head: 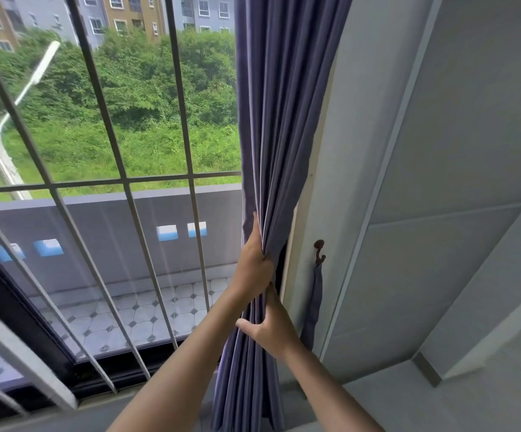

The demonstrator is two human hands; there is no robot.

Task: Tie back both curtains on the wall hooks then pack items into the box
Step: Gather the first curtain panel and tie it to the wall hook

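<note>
Blue-grey curtain (279, 120) gathered into a tight vertical bundle just right of frame centre, falling from the top edge to the bottom, pressed against the pale window frame on its right. Left hand (254, 266) higher up, at centre of frame, fingers wrapped round the bundle's left edge and buried in the folds, thumb lying upward along the fabric. Right hand (270, 328) directly below it, lower centre, thumb hooked across the front of the pleats and fingers curled behind, clamping the same bundle. Both forearms rising from the bottom edge, the two hands nearly touching.

Small dark wall hook (319, 251) on the pale wall just right of the hands, apart from the gathered curtain. Tieback strap (313, 307) of matching fabric hanging straight down from that hook, loose, not around the curtain.

Window bars (109, 145) crossing the left half of the frame in slanted lines, with one horizontal rail at mid height. Through the glass: balcony wall (112, 232) with small square openings, tiled balcony floor (147, 316) below it, green trees (147, 82) beyond, apartment blocks (122, 14) along the upper left. Grey panelled wall (440, 182) filling the right side.
</note>
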